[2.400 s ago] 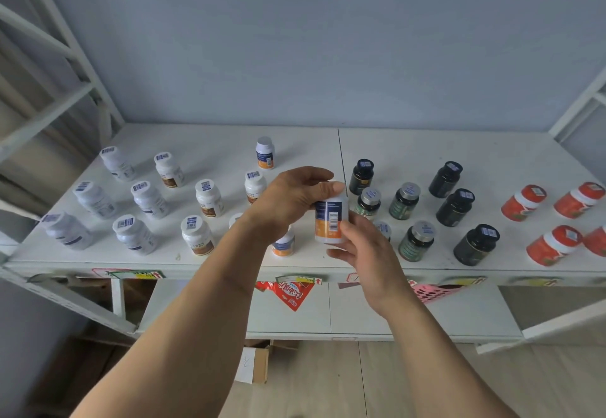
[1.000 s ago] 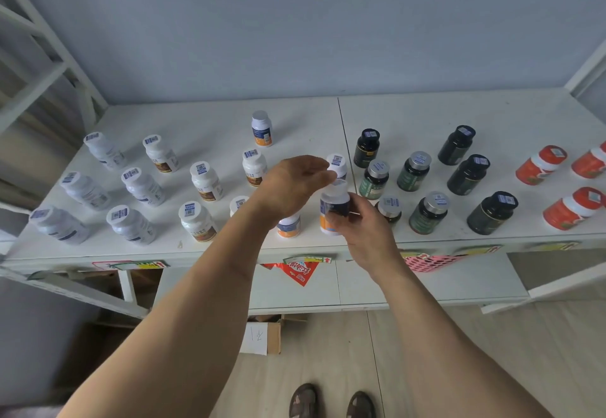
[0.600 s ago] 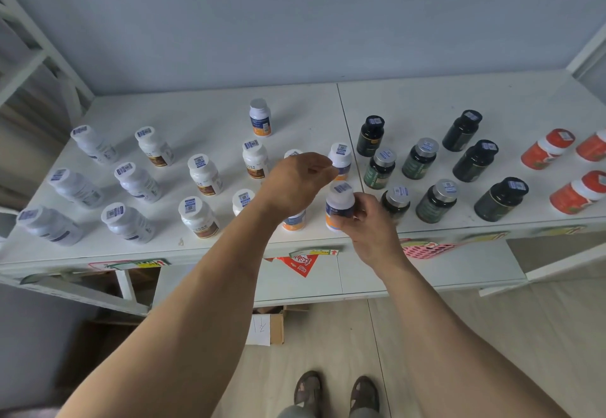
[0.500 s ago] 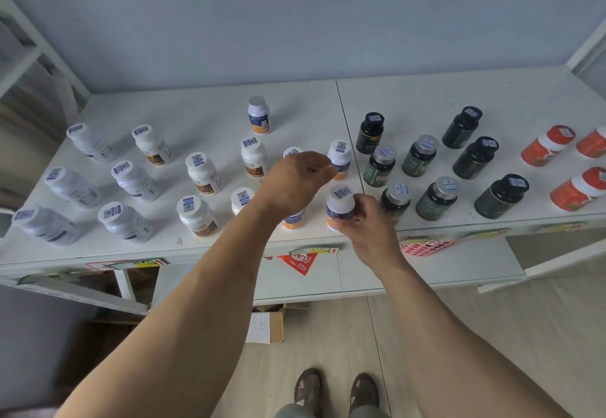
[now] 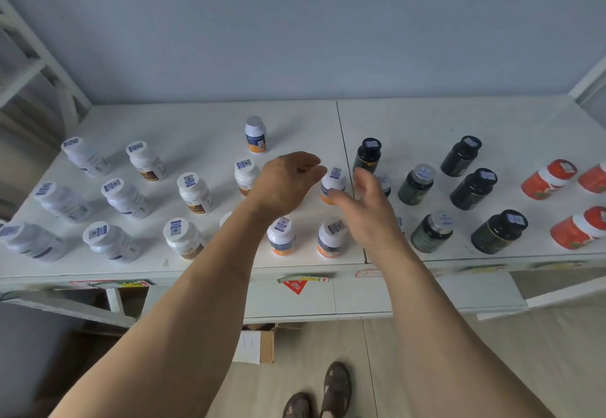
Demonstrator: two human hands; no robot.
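Left hand (image 5: 288, 181) fingers loosely curled, empty; right hand (image 5: 369, 211) fingers spread, blurred, half hiding dark bottle (image 5: 384, 184).

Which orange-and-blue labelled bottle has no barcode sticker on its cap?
The rearmost bottle, standing alone nearest the wall; its cap is plain, while the three in front wear barcode stickers.

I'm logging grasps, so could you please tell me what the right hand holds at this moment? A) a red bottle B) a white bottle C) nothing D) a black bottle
C: the right hand hovers over the table with its fingers spread and nothing in them; the nearest white bottle stands free beside it.
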